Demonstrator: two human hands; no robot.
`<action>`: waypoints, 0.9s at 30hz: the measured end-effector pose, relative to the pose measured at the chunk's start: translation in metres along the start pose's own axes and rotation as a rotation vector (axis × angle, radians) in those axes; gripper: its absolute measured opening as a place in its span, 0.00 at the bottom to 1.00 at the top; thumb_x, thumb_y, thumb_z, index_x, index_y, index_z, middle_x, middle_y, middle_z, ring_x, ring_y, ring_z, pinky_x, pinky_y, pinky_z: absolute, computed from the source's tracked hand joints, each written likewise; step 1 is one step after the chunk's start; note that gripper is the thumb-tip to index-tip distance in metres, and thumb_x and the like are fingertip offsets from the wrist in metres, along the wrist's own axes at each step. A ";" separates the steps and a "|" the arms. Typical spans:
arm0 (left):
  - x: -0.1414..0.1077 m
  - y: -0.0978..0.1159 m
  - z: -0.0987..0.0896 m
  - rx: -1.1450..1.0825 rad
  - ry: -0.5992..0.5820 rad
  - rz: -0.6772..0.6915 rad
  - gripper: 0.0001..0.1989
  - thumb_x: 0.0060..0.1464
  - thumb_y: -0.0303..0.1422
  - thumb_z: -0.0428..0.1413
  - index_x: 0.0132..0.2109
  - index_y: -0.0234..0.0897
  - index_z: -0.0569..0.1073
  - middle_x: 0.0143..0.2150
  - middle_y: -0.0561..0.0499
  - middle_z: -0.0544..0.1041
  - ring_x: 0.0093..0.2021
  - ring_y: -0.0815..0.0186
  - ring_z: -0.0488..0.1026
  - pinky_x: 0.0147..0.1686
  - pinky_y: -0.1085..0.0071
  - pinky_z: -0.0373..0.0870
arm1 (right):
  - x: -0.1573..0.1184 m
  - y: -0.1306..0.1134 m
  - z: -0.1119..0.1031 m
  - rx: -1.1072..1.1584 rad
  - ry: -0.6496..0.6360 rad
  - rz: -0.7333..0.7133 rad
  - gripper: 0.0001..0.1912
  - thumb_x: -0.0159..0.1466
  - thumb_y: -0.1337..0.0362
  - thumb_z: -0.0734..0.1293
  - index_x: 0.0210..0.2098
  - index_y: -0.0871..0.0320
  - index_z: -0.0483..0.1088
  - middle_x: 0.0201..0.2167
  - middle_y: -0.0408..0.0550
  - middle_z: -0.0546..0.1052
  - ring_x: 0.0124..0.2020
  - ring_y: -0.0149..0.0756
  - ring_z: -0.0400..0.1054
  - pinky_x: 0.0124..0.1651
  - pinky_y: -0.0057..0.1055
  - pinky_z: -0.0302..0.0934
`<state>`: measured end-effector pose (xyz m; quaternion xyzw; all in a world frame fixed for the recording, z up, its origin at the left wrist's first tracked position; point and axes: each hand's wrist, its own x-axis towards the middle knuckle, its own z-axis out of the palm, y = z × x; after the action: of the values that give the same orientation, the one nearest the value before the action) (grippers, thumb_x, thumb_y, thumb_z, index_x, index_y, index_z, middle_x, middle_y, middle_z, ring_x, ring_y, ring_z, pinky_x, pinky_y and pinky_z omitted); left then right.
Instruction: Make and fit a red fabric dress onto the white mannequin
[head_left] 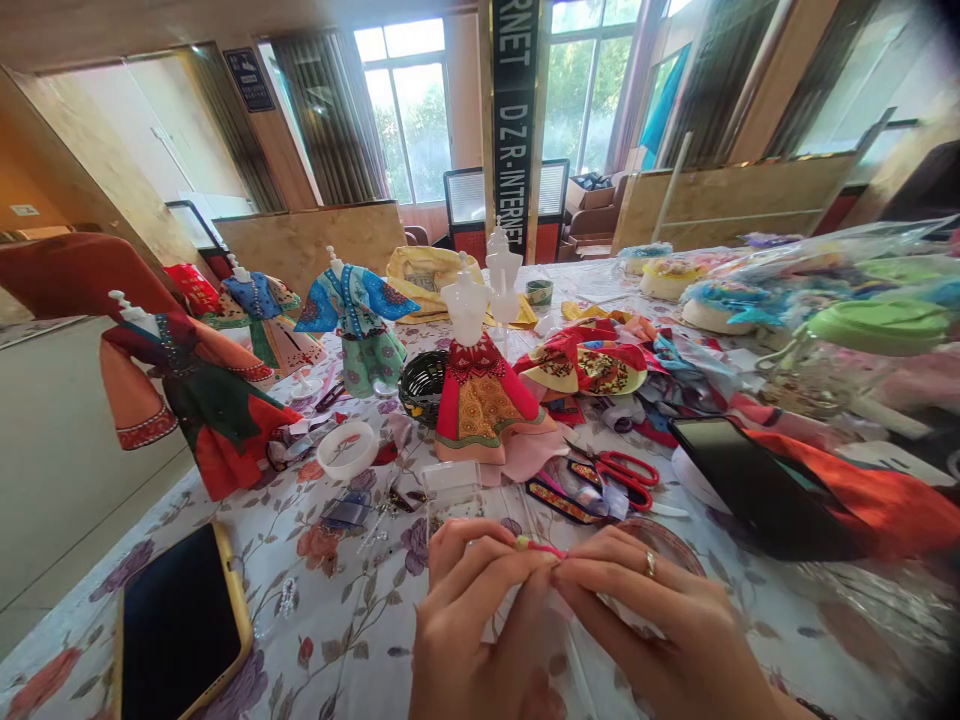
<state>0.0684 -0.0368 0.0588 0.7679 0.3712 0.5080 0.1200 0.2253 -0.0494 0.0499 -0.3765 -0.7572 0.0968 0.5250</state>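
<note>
Between my two hands, low in the centre of the view, is a small pink strip (543,548) with a yellowish-green end. My left hand (480,590) pinches it near that end. My right hand (645,590), with a ring on one finger, pinches its other end; the fingertips of both hands nearly meet. Just beyond them lie a clear plastic box (453,482) with small beads and red-handled scissors (626,470). A small mannequin in a red and gold skirt (491,405) stands upright behind the box.
Three dressed mannequins (356,315) stand at the left and back. A yellow-cased phone (184,620) lies front left, a white ring-shaped dish (347,450) behind it. At right are a black tablet-like device (750,490), fabric scraps (690,370) and a green-lidded jar (877,328).
</note>
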 end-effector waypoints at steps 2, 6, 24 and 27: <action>0.000 -0.001 0.000 -0.032 -0.020 -0.036 0.09 0.54 0.22 0.56 0.36 0.42 0.76 0.30 0.58 0.77 0.39 0.68 0.69 0.40 0.75 0.68 | 0.000 0.000 0.000 0.005 0.005 0.001 0.07 0.62 0.74 0.66 0.36 0.57 0.70 0.31 0.39 0.76 0.32 0.24 0.69 0.38 0.17 0.65; -0.003 -0.003 -0.001 -0.055 -0.070 -0.064 0.08 0.55 0.23 0.56 0.37 0.42 0.76 0.31 0.57 0.78 0.40 0.67 0.70 0.39 0.73 0.69 | 0.002 -0.002 -0.001 -0.003 0.023 -0.007 0.07 0.62 0.74 0.66 0.35 0.56 0.70 0.29 0.38 0.76 0.30 0.23 0.69 0.37 0.15 0.64; -0.012 -0.001 0.005 0.226 0.003 0.159 0.13 0.55 0.21 0.50 0.43 0.37 0.75 0.33 0.52 0.79 0.40 0.61 0.69 0.50 0.58 0.58 | -0.003 0.003 -0.001 0.118 -0.091 0.258 0.07 0.63 0.71 0.65 0.33 0.54 0.72 0.27 0.37 0.76 0.29 0.25 0.71 0.33 0.18 0.65; -0.007 0.000 0.004 0.129 -0.007 0.110 0.12 0.54 0.20 0.53 0.41 0.39 0.75 0.32 0.54 0.78 0.41 0.63 0.69 0.46 0.64 0.63 | -0.003 0.002 -0.001 0.108 -0.049 0.226 0.07 0.61 0.73 0.65 0.32 0.54 0.72 0.27 0.37 0.76 0.29 0.25 0.70 0.33 0.18 0.65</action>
<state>0.0709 -0.0410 0.0523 0.7950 0.3601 0.4861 0.0435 0.2274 -0.0501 0.0464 -0.4281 -0.7162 0.2055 0.5115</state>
